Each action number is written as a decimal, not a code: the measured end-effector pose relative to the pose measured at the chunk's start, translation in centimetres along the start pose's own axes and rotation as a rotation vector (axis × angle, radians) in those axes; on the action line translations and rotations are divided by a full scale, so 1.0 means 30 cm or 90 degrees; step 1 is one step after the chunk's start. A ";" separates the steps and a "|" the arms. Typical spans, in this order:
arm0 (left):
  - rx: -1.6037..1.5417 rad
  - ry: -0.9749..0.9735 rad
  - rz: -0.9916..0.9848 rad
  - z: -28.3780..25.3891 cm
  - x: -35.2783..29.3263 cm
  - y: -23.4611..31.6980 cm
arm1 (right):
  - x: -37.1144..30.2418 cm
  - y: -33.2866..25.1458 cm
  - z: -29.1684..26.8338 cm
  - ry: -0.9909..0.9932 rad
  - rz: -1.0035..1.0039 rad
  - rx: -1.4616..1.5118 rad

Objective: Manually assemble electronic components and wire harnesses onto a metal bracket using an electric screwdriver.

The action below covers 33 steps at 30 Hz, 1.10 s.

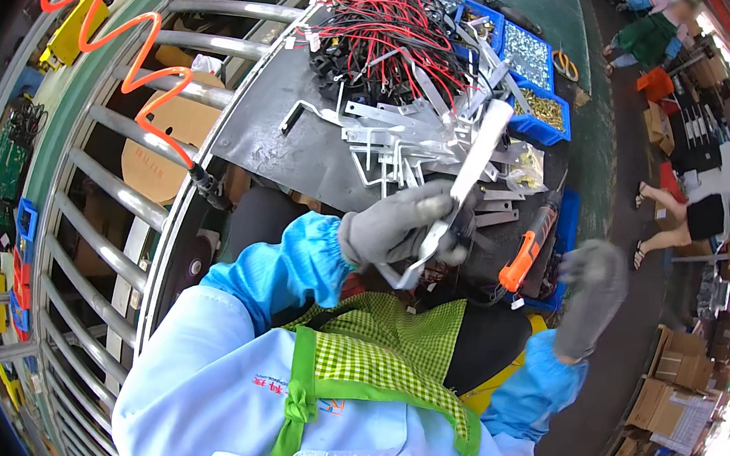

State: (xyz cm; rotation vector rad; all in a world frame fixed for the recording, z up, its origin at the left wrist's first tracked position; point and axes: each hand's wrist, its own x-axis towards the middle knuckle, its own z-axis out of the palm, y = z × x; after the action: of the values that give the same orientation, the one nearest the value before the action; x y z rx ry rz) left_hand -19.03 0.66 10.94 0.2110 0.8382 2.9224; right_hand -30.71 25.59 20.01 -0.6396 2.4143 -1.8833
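Head view: left grip [401,228] (gloved) around metal bracket [470,172]

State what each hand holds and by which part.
The left hand grips a long white metal bracket near its lower end. The right hand is blurred and appears to hold nothing.

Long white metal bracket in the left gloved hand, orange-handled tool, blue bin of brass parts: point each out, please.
Long white metal bracket [473,164], head view, mid-length of the strip.
Orange-handled tool [525,253], head view, on the orange grip.
Blue bin of brass parts [541,133], head view, near rim.
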 end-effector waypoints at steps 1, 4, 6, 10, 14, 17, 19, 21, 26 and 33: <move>0.006 -0.046 -0.061 0.016 -0.028 0.029 | 0.072 -0.011 -0.016 0.091 -0.006 -0.085; -0.045 -0.171 -0.162 0.029 -0.113 0.037 | 0.237 0.131 0.056 -0.037 -0.078 -0.264; -0.060 -0.192 -0.190 0.047 -0.130 0.053 | 0.294 0.252 0.120 -0.208 -0.059 -0.377; 0.032 -0.093 -0.197 0.053 -0.153 0.083 | 0.420 0.508 0.212 -0.196 -0.036 -0.595; 0.187 -0.042 -0.068 0.011 -0.136 0.068 | 0.439 0.537 0.273 -0.146 -0.005 -0.627; 0.257 0.000 -0.098 0.007 -0.126 0.057 | 0.436 0.587 0.297 -0.131 -0.037 -0.643; 0.155 0.164 -0.113 0.020 -0.115 0.014 | 0.421 0.601 0.294 -0.117 -0.031 -0.560; 0.184 0.143 -0.115 0.010 -0.112 0.022 | 0.420 0.591 0.274 -0.111 -0.019 -0.531; 0.175 0.155 -0.077 -0.018 -0.120 -0.004 | 0.412 0.537 0.190 -0.106 -0.026 -0.422; 0.162 0.159 -0.070 0.030 -0.156 -0.033 | 0.179 0.230 0.150 -0.156 -0.001 -0.103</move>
State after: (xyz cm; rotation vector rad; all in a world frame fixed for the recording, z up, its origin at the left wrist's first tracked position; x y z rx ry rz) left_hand -14.21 1.36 10.66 -0.1825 1.2171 2.7683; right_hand -36.59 21.02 13.60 -0.8251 2.4201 -1.5180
